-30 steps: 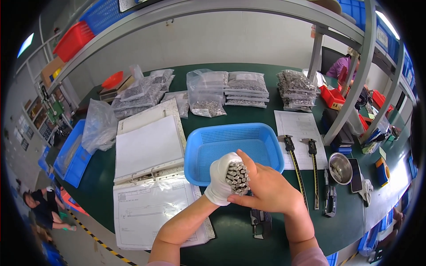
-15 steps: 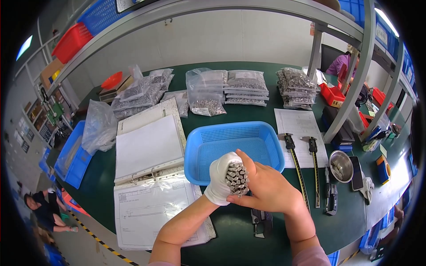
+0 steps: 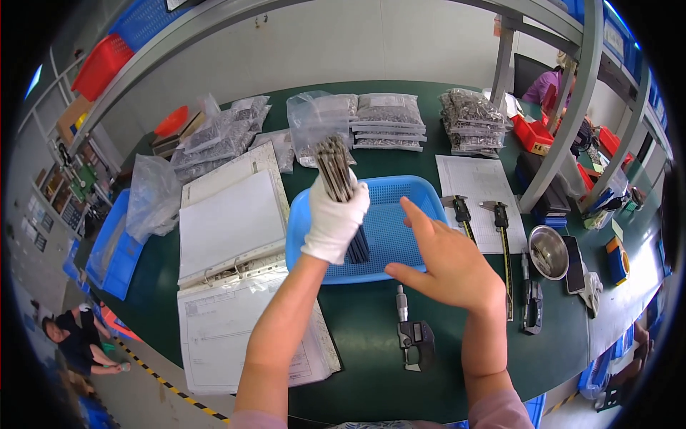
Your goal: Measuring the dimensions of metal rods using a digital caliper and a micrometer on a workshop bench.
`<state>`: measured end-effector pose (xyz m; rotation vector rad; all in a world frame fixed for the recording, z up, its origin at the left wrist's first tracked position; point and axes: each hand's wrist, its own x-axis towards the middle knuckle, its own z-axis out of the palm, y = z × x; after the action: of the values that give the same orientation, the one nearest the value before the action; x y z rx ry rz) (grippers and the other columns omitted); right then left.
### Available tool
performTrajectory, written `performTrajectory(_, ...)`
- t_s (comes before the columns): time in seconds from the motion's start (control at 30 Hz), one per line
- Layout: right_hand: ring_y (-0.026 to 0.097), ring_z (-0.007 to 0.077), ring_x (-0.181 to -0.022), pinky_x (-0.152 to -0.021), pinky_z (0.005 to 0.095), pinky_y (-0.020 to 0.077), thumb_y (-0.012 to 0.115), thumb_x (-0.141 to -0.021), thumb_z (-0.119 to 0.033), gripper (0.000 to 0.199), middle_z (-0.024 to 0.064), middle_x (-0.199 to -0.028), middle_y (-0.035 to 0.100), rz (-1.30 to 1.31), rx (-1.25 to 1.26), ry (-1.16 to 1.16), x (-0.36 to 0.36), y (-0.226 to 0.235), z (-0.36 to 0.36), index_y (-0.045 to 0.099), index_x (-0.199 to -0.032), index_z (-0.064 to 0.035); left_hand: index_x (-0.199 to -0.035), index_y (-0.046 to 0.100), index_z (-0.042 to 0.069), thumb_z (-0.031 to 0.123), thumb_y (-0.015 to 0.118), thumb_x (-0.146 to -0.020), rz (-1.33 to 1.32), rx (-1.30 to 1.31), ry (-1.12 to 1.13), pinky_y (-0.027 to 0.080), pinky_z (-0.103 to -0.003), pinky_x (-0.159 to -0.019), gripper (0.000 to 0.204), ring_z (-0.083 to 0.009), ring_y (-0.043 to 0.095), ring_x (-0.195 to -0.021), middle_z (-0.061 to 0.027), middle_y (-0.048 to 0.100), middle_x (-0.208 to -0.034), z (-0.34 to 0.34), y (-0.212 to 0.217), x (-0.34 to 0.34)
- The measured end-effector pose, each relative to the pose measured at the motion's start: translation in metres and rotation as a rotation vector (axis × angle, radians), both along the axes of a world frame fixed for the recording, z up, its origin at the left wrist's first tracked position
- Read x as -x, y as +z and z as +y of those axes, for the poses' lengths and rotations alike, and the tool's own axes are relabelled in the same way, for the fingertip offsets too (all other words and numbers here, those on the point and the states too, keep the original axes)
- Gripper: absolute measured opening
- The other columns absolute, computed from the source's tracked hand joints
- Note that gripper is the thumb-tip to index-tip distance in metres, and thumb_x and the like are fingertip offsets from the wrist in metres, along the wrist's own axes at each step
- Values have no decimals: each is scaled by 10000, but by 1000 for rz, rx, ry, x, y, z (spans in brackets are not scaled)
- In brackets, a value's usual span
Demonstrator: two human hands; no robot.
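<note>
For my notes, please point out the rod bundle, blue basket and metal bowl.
Rod bundle (image 3: 334, 168), head view: upper shafts.
Blue basket (image 3: 387, 237), head view: bare floor.
Metal bowl (image 3: 560, 252), head view: inner wall.

The right part of the tray (image 3: 404, 247) lies open to the right hand (image 3: 454, 268); the left hand (image 3: 334, 227) and its rods (image 3: 334, 170) block the left part. A micrometer (image 3: 416, 334) obstructs the near side, bag stacks (image 3: 389, 114) the back. Calipers (image 3: 501, 216) and a bowl (image 3: 549, 252) crowd the right, with a shelf post (image 3: 550, 139) beyond
</note>
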<state>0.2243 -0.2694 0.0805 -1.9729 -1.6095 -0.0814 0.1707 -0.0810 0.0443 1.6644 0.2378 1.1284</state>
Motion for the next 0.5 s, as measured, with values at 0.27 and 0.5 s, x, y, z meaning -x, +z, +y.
performTrajectory(0.27, 571, 360, -832, -707, 417, 459, 630, -782, -336, 660, 216, -915, 583, 42, 10, -30, -11, 4, -6, 381, -1239, 69, -775, 483, 63, 11, 639, -783, -58, 280, -85, 453, -240, -494, 165, -94, 528, -509, 6, 505, -632, 8, -1, -2)
performTrajectory(0.5, 567, 372, -907, -762, 414, 455, 613, -801, -324, 598, 232, -1006, 580, 66, -114, -96, -24, 9, -19, 411, -1215, 57, -739, 489, 76, -8, 623, -788, -63, 397, -100, 444, -254, -484, 165, -100, 507, -488, 11, 492, -640, 3, -31, 2)
